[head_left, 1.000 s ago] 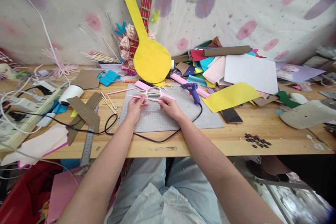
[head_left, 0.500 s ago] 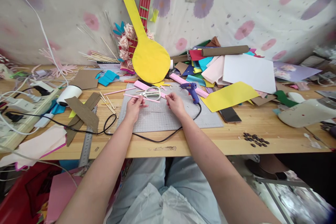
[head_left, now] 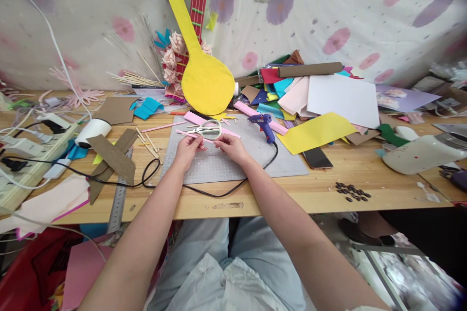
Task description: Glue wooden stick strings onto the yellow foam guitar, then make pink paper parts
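Observation:
My left hand (head_left: 187, 152) pinches a thin pink strip (head_left: 182, 132) over the grey cutting mat (head_left: 215, 169). Close to its right end, my right hand (head_left: 232, 148) has thumb and fingers closed on the strip. Just behind the fingers lie white-handled scissors (head_left: 216, 129), blades to the left. A wider pink piece (head_left: 194, 117) rests behind the scissors, and another thin pink stick (head_left: 164, 127) lies to the left. The purple glue gun (head_left: 267, 129) sits on the mat to the right of my right hand.
The black cable (head_left: 219, 196) loops across the table front. A yellow banjo-shaped piece (head_left: 207, 82) leans at the back. To the right are a yellow sheet (head_left: 317, 132), a phone (head_left: 317, 158) and several dark beads (head_left: 352, 191). Brown strips (head_left: 113, 160) lie left.
My right hand has moved left, in to the strip beside my left hand. The left hand keeps its pinch. The whole view has shifted slightly.

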`<move>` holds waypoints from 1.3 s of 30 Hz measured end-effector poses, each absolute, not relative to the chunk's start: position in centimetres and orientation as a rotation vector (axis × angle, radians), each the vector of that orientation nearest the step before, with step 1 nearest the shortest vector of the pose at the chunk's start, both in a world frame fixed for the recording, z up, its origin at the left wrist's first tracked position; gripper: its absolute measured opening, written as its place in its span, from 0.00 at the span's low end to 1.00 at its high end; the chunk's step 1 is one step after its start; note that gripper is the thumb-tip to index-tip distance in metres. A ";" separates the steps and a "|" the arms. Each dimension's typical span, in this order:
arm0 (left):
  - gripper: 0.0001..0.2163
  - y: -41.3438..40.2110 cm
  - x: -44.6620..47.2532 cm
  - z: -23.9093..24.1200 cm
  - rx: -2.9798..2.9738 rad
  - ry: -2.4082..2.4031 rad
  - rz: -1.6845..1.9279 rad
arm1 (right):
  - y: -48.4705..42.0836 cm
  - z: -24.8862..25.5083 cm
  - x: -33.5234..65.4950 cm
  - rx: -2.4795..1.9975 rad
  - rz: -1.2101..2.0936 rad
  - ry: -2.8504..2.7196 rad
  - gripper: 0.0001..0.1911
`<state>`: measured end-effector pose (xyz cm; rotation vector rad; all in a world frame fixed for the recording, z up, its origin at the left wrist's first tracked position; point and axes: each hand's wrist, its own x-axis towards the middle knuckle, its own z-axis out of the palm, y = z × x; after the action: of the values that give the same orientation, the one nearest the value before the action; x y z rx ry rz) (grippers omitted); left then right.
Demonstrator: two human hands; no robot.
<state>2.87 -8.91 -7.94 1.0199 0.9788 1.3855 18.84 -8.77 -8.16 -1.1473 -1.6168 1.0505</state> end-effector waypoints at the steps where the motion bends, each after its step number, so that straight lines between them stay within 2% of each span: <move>1: 0.13 -8.9 2.8 -7.9 1.013 0.970 1.396 | -8.7 -8.2 18.9 -1.166 1.018 -1.594 0.10; 12: 0.13 -8.5 1.8 -8.1 0.886 0.976 1.595 | -9.0 -7.7 19.9 -1.180 0.865 -1.740 0.09; 19: 0.12 -8.3 1.5 -8.2 0.841 1.024 1.619 | -8.9 -7.7 20.4 -1.256 0.826 -1.832 0.13; 24: 0.12 -8.3 1.2 -8.1 0.878 1.072 1.638 | -6.9 -6.4 19.7 -1.402 0.382 -1.914 0.13; 26: 0.12 -8.4 1.2 -7.9 0.884 1.074 1.635 | -5.5 -5.8 18.9 -1.405 0.199 -2.081 0.12; 29: 0.11 -8.5 1.1 -7.8 0.870 1.082 1.637 | -3.6 -5.5 17.5 -1.448 -0.019 -2.384 0.15; 33: 0.11 -8.5 0.9 -7.7 0.850 1.096 1.645 | -2.4 -5.5 15.9 -1.429 -0.181 -2.627 0.16; 39: 0.11 -8.4 0.7 -7.9 0.834 1.099 1.658 | -2.6 -3.5 16.5 -1.435 -0.237 -2.652 0.12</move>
<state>0.73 -8.43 -7.92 0.8341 1.0986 1.6583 16.54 -2.59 -3.54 -1.4351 -2.6520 -0.2367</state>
